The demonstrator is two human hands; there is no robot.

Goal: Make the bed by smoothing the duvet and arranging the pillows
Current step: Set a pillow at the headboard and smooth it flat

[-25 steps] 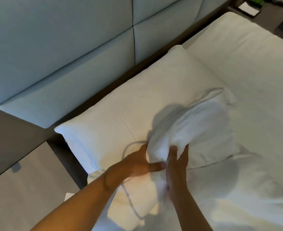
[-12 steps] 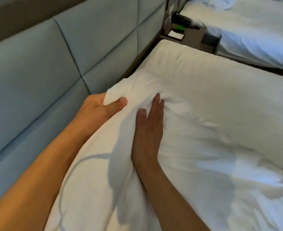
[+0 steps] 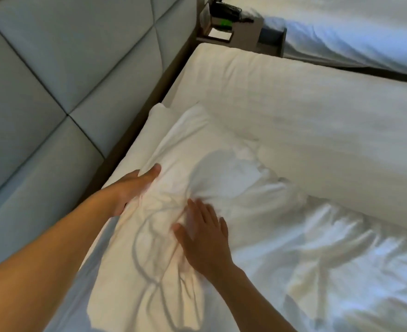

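Observation:
A wrinkled white pillow (image 3: 205,161) lies flat at the head of the bed, on top of a second pillow whose corner (image 3: 158,113) peeks out behind it. My left hand (image 3: 135,188) grips the top pillow's left edge, thumb on top and fingers tucked beneath. My right hand (image 3: 202,238) rests flat on the pillow's near part with its fingers spread. To the right, the white duvet (image 3: 341,259) is crumpled, and beyond it a smooth white striped layer (image 3: 317,111) covers the bed.
A grey padded headboard (image 3: 54,92) runs along the left. Past the bed's far end stands a nightstand (image 3: 250,32) with a dark phone (image 3: 226,10). A second white bed (image 3: 353,34) lies beyond it.
The pillow, held bunched up near the headboard before, now lies flat on the lower pillow. My right hand has let go and spread flat on it; my left still holds its edge.

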